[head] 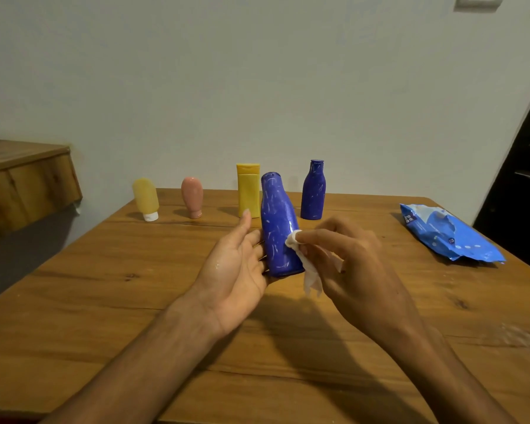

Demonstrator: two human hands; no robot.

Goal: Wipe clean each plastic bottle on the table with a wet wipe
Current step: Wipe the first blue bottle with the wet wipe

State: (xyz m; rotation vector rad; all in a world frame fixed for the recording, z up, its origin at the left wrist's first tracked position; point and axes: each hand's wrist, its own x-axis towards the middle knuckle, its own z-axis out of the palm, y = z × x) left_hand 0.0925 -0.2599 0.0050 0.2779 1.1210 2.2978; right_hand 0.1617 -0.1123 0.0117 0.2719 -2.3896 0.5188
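While both forearms reach in over the wooden table [104, 301], the left hand [236, 264] lies palm-up with its fingers straight and close together, laid against the left side and base of a dark blue plastic bottle [277, 228]. The bottle stands nearly upright at mid-table, leaning slightly left, and white streaks cover its surface. Whether its base touches the tabletop cannot be told.

The right hand [349, 261] pinches a crumpled white wet wipe [309, 276] between thumb and curled fingers. One end of the wipe is pressed to the bottle's right side and the other end hangs loose below.

To the right, well apart, a blue wet-wipe packet [447, 234] lies flat on the table.

Along the far edge stand four more containers, left to right: a pale yellow tube [146, 197] on its white cap, a pink tube [192, 192], a yellow flip-top bottle [248, 191], and a second streaked blue bottle [312, 191].

A wooden shelf [22, 179] projects at the left.
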